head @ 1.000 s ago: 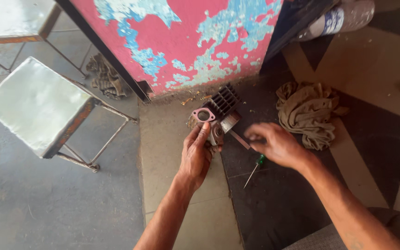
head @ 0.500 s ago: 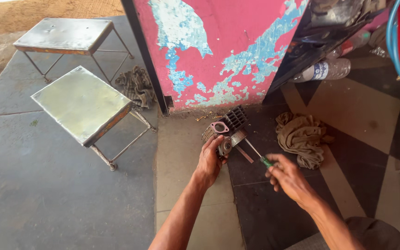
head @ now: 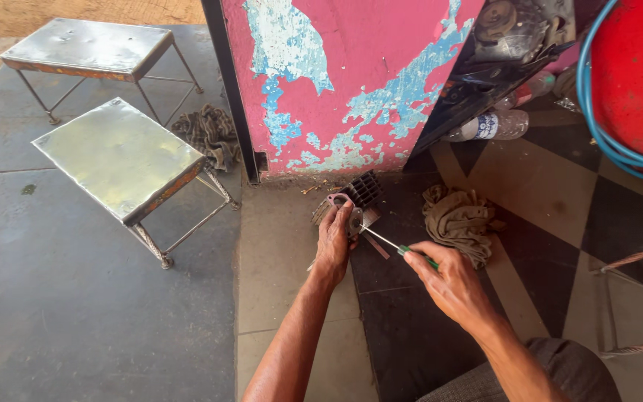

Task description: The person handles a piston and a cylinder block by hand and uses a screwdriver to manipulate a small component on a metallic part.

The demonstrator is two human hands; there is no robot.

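A finned metal engine cylinder (head: pixel 360 192) lies on the floor at the foot of a peeling pink and blue wall (head: pixel 351 74). My left hand (head: pixel 334 240) grips its near end and holds it steady. A green-handled screwdriver (head: pixel 390 242) is gripped in my right hand (head: pixel 444 281). The thin metal shaft points left, and its tip meets the cylinder just beside my left fingers.
A crumpled tan rag (head: pixel 457 219) lies right of the cylinder. Two small metal-topped stools (head: pixel 120 156) stand at left, with another rag (head: pixel 208 132) behind them. A plastic bottle (head: pixel 489 126) lies by a dark shelf. A red drum with blue hose (head: pixel 634 74) fills the upper right.
My right hand picked the green-handled screwdriver off the floor and brought its tip to the cylinder. The left hand stayed on the part. The view pulled back and up.
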